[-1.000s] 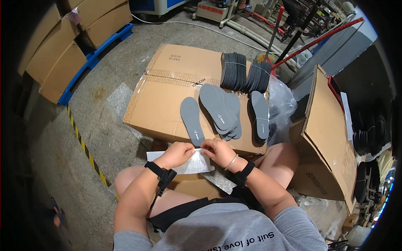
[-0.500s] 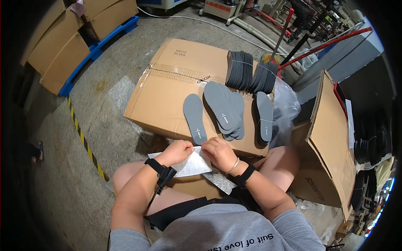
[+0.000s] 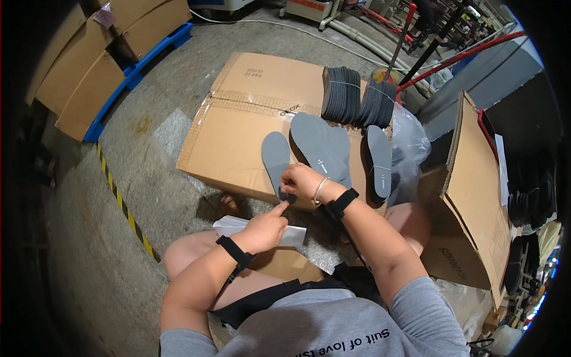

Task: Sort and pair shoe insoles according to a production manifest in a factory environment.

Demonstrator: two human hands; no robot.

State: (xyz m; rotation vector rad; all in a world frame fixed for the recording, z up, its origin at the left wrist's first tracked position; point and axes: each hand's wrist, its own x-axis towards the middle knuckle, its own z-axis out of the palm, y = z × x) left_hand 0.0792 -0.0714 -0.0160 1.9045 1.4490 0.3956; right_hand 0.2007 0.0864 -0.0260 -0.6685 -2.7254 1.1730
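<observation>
A single grey insole [image 3: 275,152] lies near the front edge of a large cardboard carton [image 3: 235,134]. My right hand [image 3: 302,181] is over its heel end, fingers bent and pinched together; whatever they hold is hidden. Just below, my left hand [image 3: 266,231] grips a white sheet [image 3: 294,237], possibly several layers, above my lap. Its index finger stretches toward the insole's heel. Beside the single insole sits a loose pile of grey insoles [image 3: 321,140], partly behind my right hand. To the right is a banded set of insoles [image 3: 379,156].
Two tied bundles of dark insoles [image 3: 341,95] stand at the carton's far right. Clear plastic wrap [image 3: 407,140] hangs beside it. An open carton [image 3: 470,202] is at my right, with a red-handled bar [image 3: 464,59] behind. Boxes on a blue pallet [image 3: 134,74] stand far left.
My right hand has left the white sheet and moved up to the insole's heel. My left hand has shifted right with the sheet, its index finger now extended.
</observation>
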